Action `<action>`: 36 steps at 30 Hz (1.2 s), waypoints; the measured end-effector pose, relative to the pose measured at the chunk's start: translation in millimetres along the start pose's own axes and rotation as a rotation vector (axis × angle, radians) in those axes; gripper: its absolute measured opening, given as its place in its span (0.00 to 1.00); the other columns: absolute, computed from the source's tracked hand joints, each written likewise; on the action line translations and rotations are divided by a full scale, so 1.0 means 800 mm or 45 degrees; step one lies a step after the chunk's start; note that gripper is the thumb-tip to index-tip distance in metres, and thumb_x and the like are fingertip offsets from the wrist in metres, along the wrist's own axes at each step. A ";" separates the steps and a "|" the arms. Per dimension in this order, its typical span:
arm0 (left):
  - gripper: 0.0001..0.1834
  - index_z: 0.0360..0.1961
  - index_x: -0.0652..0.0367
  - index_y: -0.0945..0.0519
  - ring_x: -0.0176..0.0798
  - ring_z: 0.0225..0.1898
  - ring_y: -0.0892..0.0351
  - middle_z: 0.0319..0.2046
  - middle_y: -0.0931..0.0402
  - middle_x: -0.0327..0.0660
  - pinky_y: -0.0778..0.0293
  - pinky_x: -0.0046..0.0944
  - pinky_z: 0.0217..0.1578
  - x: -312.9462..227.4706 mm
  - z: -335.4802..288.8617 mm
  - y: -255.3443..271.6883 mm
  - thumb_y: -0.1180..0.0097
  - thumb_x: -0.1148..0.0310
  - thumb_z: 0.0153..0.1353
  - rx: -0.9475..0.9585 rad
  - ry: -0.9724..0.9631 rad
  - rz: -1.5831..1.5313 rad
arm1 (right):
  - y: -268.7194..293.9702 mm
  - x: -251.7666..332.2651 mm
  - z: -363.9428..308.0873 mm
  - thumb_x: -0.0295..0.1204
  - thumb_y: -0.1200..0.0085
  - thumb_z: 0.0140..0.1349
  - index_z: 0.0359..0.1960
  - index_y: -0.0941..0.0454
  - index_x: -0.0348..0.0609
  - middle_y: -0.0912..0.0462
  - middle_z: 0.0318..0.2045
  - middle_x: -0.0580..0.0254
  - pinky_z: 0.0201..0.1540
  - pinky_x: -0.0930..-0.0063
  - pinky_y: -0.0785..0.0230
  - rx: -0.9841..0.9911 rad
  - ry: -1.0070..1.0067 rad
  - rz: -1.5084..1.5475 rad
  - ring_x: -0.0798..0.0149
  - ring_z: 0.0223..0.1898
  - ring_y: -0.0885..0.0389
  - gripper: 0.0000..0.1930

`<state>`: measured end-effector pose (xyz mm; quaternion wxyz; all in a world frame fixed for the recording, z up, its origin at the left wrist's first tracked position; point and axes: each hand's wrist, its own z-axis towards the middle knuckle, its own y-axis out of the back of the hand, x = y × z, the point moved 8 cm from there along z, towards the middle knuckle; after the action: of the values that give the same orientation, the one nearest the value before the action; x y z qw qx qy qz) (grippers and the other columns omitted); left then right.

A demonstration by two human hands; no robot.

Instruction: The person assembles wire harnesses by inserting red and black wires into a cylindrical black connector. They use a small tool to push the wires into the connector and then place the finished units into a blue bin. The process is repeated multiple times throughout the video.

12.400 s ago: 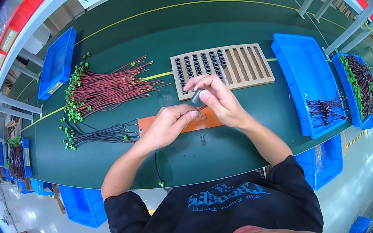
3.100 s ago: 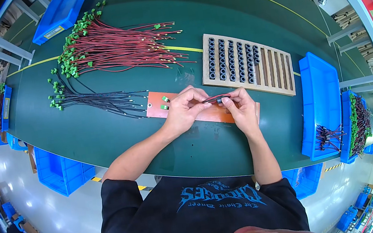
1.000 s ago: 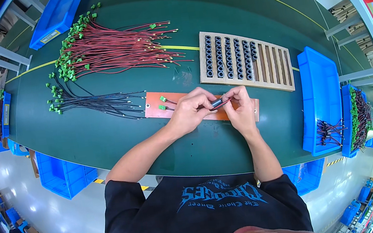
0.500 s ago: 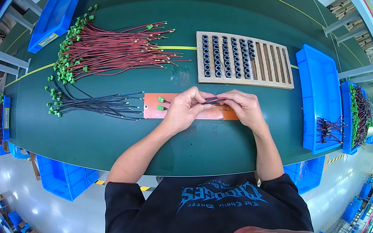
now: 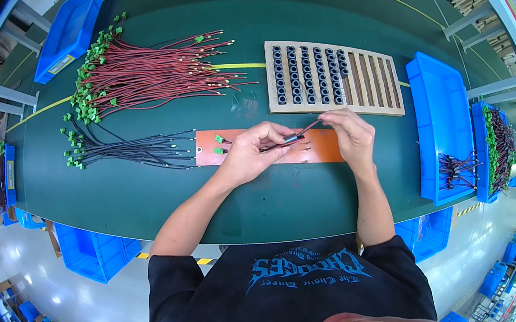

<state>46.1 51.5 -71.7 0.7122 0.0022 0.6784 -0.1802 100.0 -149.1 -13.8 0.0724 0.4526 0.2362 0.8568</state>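
Above an orange board (image 5: pixel 326 147), my left hand (image 5: pixel 249 154) is closed, thumb and fingertips gripping a small black ferrite core (image 5: pixel 292 138) and the wires running through it. Out of the core's right end comes a dark red wire (image 5: pixel 310 127), its tip pinched in the fingers of my right hand (image 5: pixel 353 134). At the board's left end lie two green connectors (image 5: pixel 219 145), whose short black leads pass under my left hand. My left palm hides part of the held wires.
Beyond my hands stands a wooden rack (image 5: pixel 365 108) with rows of black cores. Red wires (image 5: pixel 155 73) and black wires (image 5: pixel 139 152) with green connectors lie to the left. A blue bin (image 5: pixel 435 92) on the right holds finished-looking wire bunches.
My right hand has moved slightly right and up, drawing the red wire out at an angle. The black core now shows at my left fingertips.
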 end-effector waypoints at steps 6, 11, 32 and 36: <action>0.04 0.32 0.66 0.19 0.42 0.55 0.16 0.53 0.19 0.53 0.18 0.42 0.56 -0.001 0.001 0.002 0.37 0.83 0.63 -0.021 -0.061 0.243 | -0.030 -0.012 -0.021 0.22 0.34 0.64 0.49 0.15 0.36 0.11 0.38 0.56 0.51 0.72 0.21 0.007 -0.532 0.565 0.64 0.43 0.12 0.12; 0.05 0.32 0.64 0.19 0.44 0.56 0.17 0.53 0.18 0.53 0.17 0.43 0.53 -0.028 0.000 -0.015 0.33 0.79 0.63 0.035 -0.226 0.554 | -0.038 -0.018 -0.027 0.25 0.37 0.69 0.42 0.14 0.32 0.10 0.39 0.59 0.49 0.74 0.20 0.150 -0.507 0.310 0.70 0.43 0.12 0.07; 0.06 0.41 0.68 0.18 0.26 0.31 0.25 0.38 0.25 0.37 0.29 0.29 0.31 0.011 0.020 -0.020 0.41 0.74 0.73 -0.006 0.043 0.191 | -0.055 -0.031 -0.039 0.26 0.40 0.72 0.42 0.14 0.31 0.11 0.45 0.55 0.48 0.74 0.19 0.077 -0.663 0.846 0.70 0.44 0.15 0.08; 0.05 0.41 0.69 0.18 0.27 0.31 0.25 0.39 0.25 0.38 0.28 0.30 0.30 0.009 0.018 -0.020 0.42 0.76 0.73 -0.020 0.048 0.232 | -0.054 -0.030 -0.037 0.25 0.39 0.72 0.41 0.14 0.31 0.11 0.44 0.55 0.47 0.75 0.18 0.077 -0.622 0.827 0.71 0.42 0.14 0.07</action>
<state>56.3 31.5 -73.4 0.7128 0.0615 0.6900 -0.1093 85.8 -129.0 -65.9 -0.1613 0.6957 0.0820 0.6952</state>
